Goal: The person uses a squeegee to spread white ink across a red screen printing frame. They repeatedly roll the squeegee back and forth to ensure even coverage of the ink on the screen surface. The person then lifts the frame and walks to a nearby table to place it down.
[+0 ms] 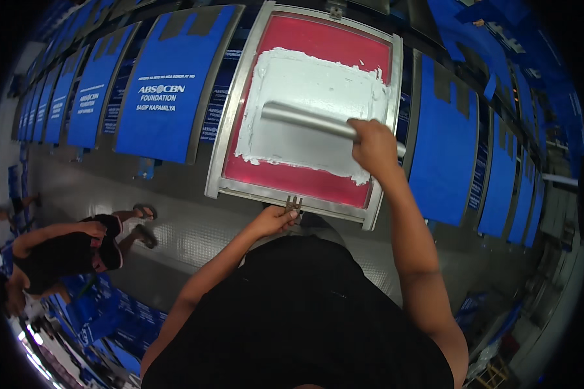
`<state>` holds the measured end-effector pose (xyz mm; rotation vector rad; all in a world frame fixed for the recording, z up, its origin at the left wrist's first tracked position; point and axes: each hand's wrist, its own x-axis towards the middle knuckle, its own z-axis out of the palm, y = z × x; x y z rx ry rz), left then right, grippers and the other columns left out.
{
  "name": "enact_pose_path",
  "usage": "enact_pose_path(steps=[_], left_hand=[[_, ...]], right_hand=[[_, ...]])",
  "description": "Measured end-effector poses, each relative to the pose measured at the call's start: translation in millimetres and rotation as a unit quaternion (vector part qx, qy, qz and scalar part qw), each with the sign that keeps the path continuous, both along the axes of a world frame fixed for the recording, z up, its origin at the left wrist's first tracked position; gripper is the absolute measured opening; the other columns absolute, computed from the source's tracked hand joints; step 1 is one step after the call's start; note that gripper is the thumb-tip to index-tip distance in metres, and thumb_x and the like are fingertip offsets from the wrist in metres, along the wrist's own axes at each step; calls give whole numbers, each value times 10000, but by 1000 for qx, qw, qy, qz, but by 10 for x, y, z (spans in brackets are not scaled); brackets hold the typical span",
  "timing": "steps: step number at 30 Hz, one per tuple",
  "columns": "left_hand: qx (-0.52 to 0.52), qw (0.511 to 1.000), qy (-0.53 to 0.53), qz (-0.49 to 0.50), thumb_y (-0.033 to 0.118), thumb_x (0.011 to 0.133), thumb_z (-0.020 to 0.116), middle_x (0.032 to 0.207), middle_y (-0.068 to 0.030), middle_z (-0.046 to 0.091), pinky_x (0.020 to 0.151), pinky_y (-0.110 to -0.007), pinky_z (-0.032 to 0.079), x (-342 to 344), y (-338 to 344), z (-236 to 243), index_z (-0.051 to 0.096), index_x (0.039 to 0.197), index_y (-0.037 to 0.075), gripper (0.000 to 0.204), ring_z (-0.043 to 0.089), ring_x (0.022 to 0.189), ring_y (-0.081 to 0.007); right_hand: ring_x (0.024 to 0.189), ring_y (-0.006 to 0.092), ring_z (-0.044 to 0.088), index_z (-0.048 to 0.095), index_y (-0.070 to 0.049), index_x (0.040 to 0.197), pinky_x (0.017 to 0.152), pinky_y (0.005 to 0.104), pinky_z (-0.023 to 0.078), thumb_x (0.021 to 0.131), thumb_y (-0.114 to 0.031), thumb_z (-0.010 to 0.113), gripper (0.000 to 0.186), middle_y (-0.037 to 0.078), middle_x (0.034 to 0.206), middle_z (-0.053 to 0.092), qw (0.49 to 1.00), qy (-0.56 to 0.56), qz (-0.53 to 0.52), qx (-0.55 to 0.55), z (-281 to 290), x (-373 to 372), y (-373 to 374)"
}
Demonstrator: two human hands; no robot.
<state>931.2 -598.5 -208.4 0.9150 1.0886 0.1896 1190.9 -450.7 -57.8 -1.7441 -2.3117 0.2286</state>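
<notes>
floor [188, 201]: grey, patterned, shining in patches
left boards [165, 133]: blue row along the floor's far side, receding leftward
right boards [444, 149]: second blue row, right of the floor's middle
blue bundles [104, 318]: heaped near-left of the floor
light [36, 337]: white glare, beyond the floor's near-left edge

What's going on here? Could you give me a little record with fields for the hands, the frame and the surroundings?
Right hand: right hand gripping a long metal bar
Left hand: left hand at a pronged metal bracket on the near edge
Frame: metal frame around a red panel
Coating: white paste, ragged-edged, on the panel
Surroundings: blue panels either side; another person at left
</notes>
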Motion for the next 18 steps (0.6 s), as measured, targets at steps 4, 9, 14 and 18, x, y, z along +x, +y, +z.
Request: enact_pose_path(steps=[4,9,14,18], left_hand=[[101,980,114,-130,497,894,584,707,-90,615,574,-331,451,-90,118,155,654,843,-2,506,571,638,-180],[269,916,234,-184,520,851,600,702,-183,616,612,-415,452,17,746,1023,652,842,3,520,598,661,-322],[421,879,211,-68,404,835,643,771,-194,651,673,-464,481,113,1284,1095,664,853,31,374,632,752,-374],[397,904,123,-99,453,841,630,759,-148,652,648,-449,474,124,852,1199,659,861,62,393,630,736,-345]], right_hand=[[889,287,601,630,-89,1052,785,454,449,672,-3,576,393,91,916,664,995,-63,25,75,-420,166,762],[1003,253,584,596,-104,1071,870,532,404,715,-17,556,369,70,1030,647,983,-126,20,129,-1011,41,1091],[990,329,619,622,-88,1111,845,450,472,732,-134,669,385,122,1041,666,995,-18,17,92,-929,320,1650],[983,368,624,618,-106,1119,849,493,447,762,-319,675,419,162,1019,671,996,-92,-12,-7,-375,301,1826]])
